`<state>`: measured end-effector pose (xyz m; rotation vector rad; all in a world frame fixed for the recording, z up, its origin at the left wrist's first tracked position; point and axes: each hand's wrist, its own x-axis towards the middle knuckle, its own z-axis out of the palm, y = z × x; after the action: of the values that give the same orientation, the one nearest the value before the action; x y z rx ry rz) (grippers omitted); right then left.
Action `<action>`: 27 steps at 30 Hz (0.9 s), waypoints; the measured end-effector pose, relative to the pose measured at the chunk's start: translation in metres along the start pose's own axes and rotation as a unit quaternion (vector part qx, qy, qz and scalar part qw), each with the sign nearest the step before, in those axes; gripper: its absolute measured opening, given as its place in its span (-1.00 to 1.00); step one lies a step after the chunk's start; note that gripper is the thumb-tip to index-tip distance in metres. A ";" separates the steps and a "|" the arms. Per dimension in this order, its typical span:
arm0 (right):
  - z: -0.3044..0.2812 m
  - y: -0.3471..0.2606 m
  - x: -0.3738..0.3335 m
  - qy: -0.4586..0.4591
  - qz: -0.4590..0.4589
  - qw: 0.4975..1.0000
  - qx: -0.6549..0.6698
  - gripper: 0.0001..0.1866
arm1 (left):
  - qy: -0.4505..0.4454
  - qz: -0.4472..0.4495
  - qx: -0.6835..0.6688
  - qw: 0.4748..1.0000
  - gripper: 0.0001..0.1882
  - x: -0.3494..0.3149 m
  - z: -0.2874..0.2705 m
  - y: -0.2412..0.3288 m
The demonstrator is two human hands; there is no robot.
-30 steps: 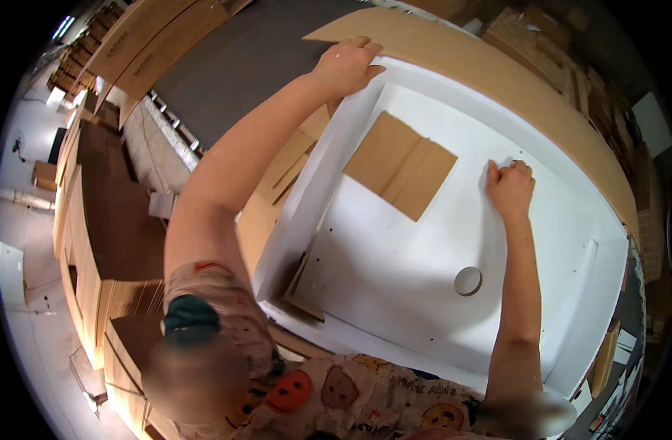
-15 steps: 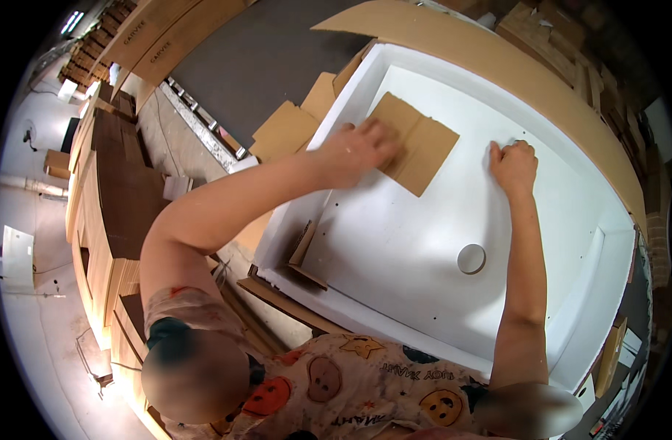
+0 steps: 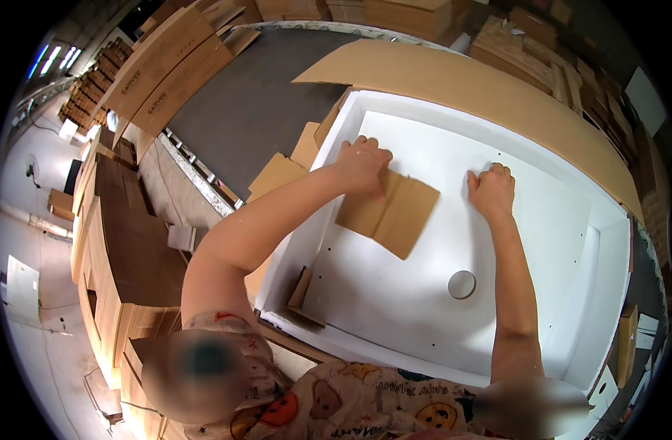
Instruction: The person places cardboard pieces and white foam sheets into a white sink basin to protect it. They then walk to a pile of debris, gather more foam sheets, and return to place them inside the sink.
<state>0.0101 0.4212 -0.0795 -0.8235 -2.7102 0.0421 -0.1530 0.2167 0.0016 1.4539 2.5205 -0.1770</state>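
Note:
A square of brown cardboard (image 3: 398, 216) with a crease across it lies in the white tray-like piece (image 3: 416, 293), tilted to its sides. My left hand (image 3: 365, 167) is closed at the cardboard's far left corner, thumb over its face and the other fingers bent beyond the edge. To the right, my right hand (image 3: 493, 192) rests on the white floor of the piece. Its fingers are bent and the thumb stands apart, with nothing seen in it; the fingertips are partly hidden. Nearer to me is a round grey-white disc or hole (image 3: 462, 284).
A brown carton with a raised flap (image 3: 453, 81) surrounds the white piece. A folded cardboard strip (image 3: 301, 301) sits in its near left corner. Dark conveyor or table surface (image 3: 255, 88) extends behind. Stacked cartons (image 3: 134, 242) stand at left, more (image 3: 526, 62) at far right.
My left hand, blurred over the cardboard before, now grips its far left corner. The cardboard has shifted toward me. The right hand stays on the white surface; the whole view has tilted somewhat.

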 end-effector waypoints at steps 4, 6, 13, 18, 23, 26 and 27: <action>0.006 0.004 -0.003 0.055 -0.017 0.998 -0.008 -0.64 | 0.142 -0.019 -0.048 0.989 -0.63 0.001 -0.039 -0.030; -0.003 -0.003 -0.003 0.045 -0.016 0.999 0.007 -0.64 | 0.296 -0.073 -0.129 0.944 -0.72 0.006 -0.055 -0.061; -0.024 -0.004 -0.008 0.077 -0.028 0.996 0.032 -0.65 | 0.376 -0.098 -0.060 0.920 -0.66 0.014 -0.070 -0.055; -0.033 -0.006 -0.008 0.080 -0.029 0.996 0.025 -0.66 | 0.349 -0.097 -0.068 0.929 -0.55 0.019 -0.070 -0.069; -0.036 -0.006 -0.009 0.077 -0.026 0.996 0.022 -0.67 | 0.237 -0.091 -0.095 0.963 -0.50 0.028 -0.081 -0.102; -0.037 -0.007 -0.009 0.062 -0.017 0.998 0.025 -0.67 | 0.242 -0.096 -0.111 0.959 -0.54 0.026 -0.085 -0.095; -0.038 -0.009 -0.009 0.058 -0.017 0.998 0.028 -0.67 | 0.248 -0.096 -0.119 0.957 -0.56 0.026 -0.087 -0.091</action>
<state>0.0244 0.4065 -0.0445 -0.7404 -2.6007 0.0608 -0.2557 0.2116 0.0785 1.2778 2.9403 0.5088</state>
